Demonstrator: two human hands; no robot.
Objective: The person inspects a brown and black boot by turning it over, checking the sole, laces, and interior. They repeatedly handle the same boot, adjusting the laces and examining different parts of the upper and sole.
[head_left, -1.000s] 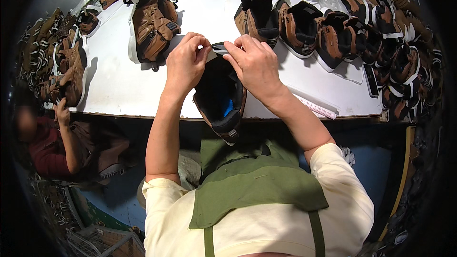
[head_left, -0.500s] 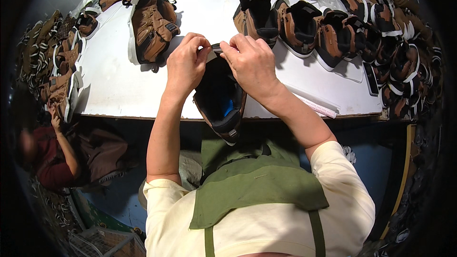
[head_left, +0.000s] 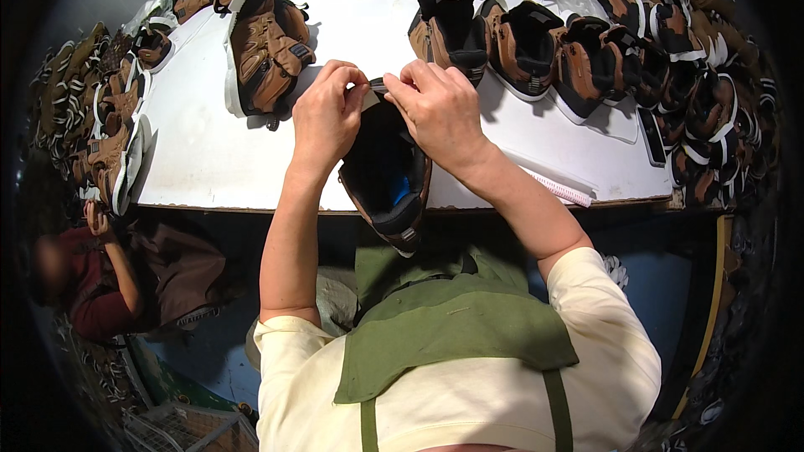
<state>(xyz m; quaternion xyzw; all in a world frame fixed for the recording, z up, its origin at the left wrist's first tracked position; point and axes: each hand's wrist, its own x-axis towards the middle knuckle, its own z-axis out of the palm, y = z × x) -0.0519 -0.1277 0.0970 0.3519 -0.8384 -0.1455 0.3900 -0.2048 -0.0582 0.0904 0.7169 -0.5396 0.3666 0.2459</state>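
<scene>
A black and brown shoe (head_left: 356, 188) sits at the front edge of the white table (head_left: 209, 155), its heel toward me and jutting past the edge. Its opening faces up, and blue shows inside. My left hand (head_left: 327, 113) pinches the top edge at the far end of the opening, beside a small white tag (head_left: 371, 100). Close by, my right hand (head_left: 442, 109) pinches the same edge with thumb and fingers. What exactly lies between the fingertips is mostly hidden.
A brown shoe (head_left: 266, 59) lies on its side to the left. More shoes (head_left: 528, 42) stand in rows at the far right, with piles along both sides. A phone (head_left: 651, 136) and a pink-and-white strip (head_left: 559, 190) lie at right. Another person (head_left: 105, 285) sits at left.
Both my hands keep their pinch on the shoe and have barely shifted. At left, the other person's hand and head have moved slightly.
</scene>
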